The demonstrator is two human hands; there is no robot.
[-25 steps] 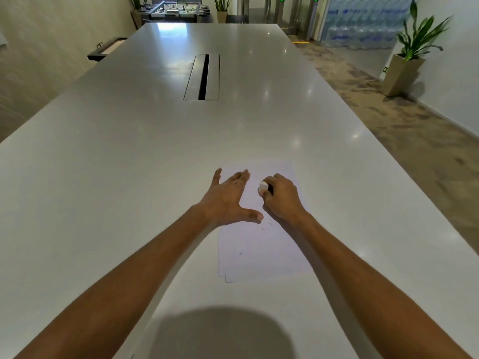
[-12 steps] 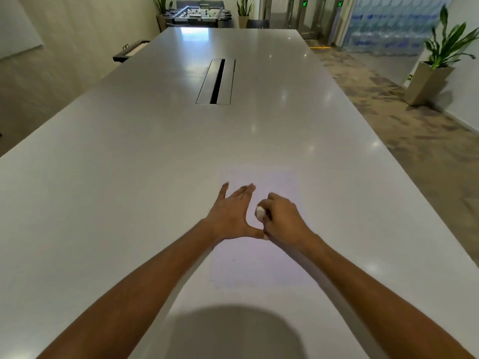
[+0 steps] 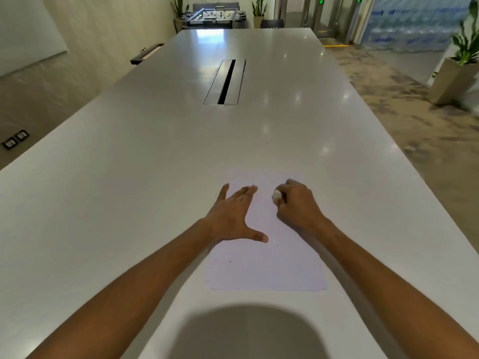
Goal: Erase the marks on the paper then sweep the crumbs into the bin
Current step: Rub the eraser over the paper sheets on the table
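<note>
A white sheet of paper (image 3: pixel 269 268) lies flat on the long white table (image 3: pixel 129 203), near its front edge. My left hand (image 3: pixel 234 216) rests flat on the paper's left part, fingers spread and thumb out. My right hand (image 3: pixel 298 206) is curled around a small white eraser (image 3: pixel 276 195) and presses it on the upper right part of the sheet. A few tiny dark specks show on the lower half of the paper. No bin is in view.
A dark cable slot (image 3: pixel 225 82) is set in the table's middle, far ahead. The table's right edge runs beside a patterned floor with a potted plant (image 3: pixel 458 66). A foosball table (image 3: pixel 215 15) stands beyond the far end.
My right hand with the eraser has moved up and to the right, away from my left thumb. The left hand stays flat on the paper. The camera has tilted slightly.
</note>
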